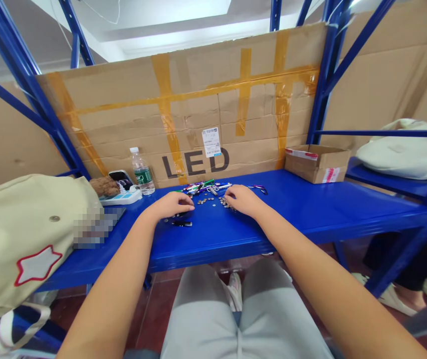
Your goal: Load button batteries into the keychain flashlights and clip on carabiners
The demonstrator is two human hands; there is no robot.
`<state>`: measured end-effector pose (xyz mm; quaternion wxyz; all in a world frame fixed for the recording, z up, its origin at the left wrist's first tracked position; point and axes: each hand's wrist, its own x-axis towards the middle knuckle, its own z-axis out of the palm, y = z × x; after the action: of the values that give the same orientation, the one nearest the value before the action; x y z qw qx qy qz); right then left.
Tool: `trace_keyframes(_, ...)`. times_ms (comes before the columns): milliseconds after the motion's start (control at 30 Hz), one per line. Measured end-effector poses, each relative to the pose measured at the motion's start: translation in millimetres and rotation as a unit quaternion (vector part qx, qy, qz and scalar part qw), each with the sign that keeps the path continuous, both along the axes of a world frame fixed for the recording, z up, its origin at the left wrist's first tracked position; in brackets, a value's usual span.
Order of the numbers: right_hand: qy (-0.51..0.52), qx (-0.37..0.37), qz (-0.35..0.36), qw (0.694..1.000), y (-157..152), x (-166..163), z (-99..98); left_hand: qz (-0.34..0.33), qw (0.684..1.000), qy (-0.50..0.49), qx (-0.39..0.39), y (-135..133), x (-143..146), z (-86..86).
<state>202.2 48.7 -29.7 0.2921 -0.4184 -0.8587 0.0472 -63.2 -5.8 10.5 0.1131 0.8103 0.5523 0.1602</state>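
Cdbd box [307, 170] open, contents hidden; R hand [244, 199] nr discs [223, 202].

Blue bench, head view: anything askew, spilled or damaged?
Mildly messy: small round discs lie loose between the left hand and right hand, and slim, pen-like items behind them crisscross untidily. The cardboard panel is creased and taped. No liquid spill shows; the water bottle stands upright.

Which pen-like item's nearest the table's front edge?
The short black one, on the near side of the left hand; the coloured ones lie farther back.
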Motion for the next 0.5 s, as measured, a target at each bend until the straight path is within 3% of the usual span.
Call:
trace_keyframes(100,-0.021,-0.002,-0.031,0.999,2,3,-0.1,-0.013,0.995,-0.082,0.057,-2,11,-2.1)
trace_keyframes(267,-0.065,-0.025,-0.046,0.997,1,5,-0.3,-0.04,0.986,-0.151,0.063,4,23,-9.2)
trace_keyframes(500,-0.12,-0.034,-0.015,0.992,5,11,4.4,-0.071,0.985,-0.147,0.058,28,38,-15.4)
